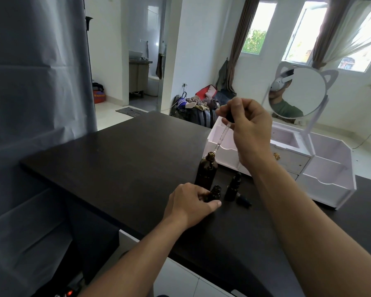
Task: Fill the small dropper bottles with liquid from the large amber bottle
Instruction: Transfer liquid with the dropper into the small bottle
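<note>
My left hand (191,203) rests low on the desk (116,159), fingers curled round a small open dropper bottle (214,192); my right hand (250,129) is raised, pinching a dropper (222,133) whose tip sits just above the large amber bottle (206,170); a capped dropper bottle (232,187) stands beside, toward the desk's right edge.

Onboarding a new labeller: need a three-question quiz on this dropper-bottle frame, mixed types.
1. True or false: the large amber bottle is capped.
2. The right hand pinches: A) a glass dropper B) a mirror C) a drawer knob
3. Fill in: the left hand grips the open small bottle; a second small bottle stands to its ____.

Key: 1 false; 2 A; 3 right
</note>
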### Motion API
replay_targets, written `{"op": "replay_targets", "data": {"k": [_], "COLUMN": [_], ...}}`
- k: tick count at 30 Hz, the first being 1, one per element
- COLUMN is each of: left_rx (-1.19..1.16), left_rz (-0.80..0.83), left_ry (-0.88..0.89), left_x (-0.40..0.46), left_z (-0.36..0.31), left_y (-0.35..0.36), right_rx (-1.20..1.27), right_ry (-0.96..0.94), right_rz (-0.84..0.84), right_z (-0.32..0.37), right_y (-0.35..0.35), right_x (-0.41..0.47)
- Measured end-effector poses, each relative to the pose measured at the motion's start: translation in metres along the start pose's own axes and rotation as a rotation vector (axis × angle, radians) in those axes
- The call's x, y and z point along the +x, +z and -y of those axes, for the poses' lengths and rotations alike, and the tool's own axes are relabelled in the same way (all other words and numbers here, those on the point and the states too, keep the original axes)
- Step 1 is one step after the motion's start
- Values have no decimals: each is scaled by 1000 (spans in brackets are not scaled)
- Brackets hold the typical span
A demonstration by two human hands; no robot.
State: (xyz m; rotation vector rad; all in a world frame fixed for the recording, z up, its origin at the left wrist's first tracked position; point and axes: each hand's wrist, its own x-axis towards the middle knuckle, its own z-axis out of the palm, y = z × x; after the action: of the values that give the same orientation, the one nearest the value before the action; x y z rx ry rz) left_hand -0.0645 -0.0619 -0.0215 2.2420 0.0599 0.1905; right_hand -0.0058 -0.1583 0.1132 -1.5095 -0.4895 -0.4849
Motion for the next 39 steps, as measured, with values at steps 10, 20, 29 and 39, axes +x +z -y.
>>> {"op": "replay_targets", "data": {"k": [10, 20, 29, 39], "left_rx": [-24, 14, 18, 17], "left_rz": [-24, -43, -48, -56], "left_ry": [19, -43, -36, -26], "left_x": [0, 2, 2, 2], "left_z": [4, 4, 4, 5], "left_y": [3, 5, 5, 5], "right_rx": [-55, -51, -53, 53], "right_ry": [38, 103, 97, 126], "right_rz": [51, 82, 76, 59], "right_z": [5, -19, -30, -35], "right_y": [-20, -26, -23, -19], "right_x": [-23, -48, -47, -48]}}
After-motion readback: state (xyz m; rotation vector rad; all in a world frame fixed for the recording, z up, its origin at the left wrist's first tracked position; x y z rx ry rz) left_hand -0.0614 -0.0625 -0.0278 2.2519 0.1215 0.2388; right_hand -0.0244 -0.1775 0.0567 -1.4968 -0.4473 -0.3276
